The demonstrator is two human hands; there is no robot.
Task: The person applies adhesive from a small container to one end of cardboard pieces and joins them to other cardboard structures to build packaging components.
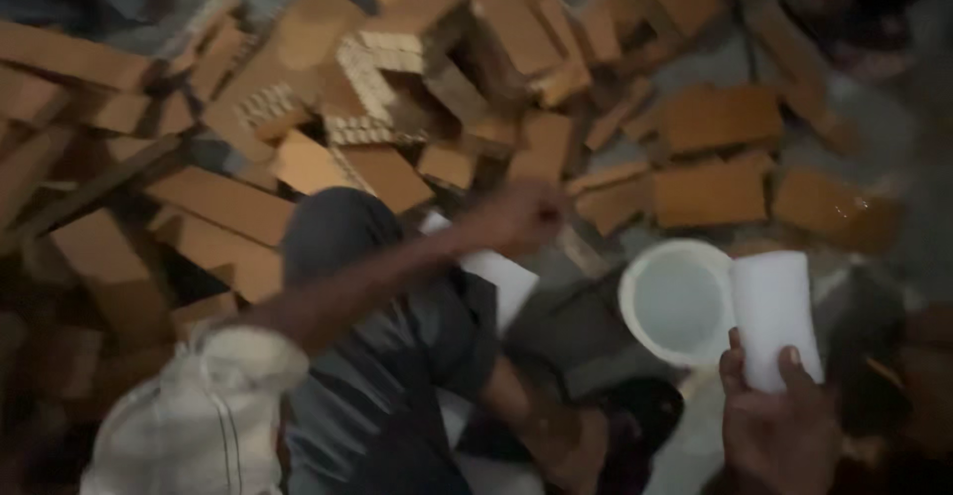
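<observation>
My right hand (779, 425) has its fingers (791, 361) wrapped around the lower end of a white cylinder (774, 311), pinching it upright beside a white bowl (677, 301). It looks light and smooth, possibly slippery, so I judge a low, full grip suits it best. My left hand (526, 215) is blurred over the pile of wooden blocks (710, 192); I cannot tell how its fingers sit. A white sheet (501, 279) lies beneath that forearm.
</observation>
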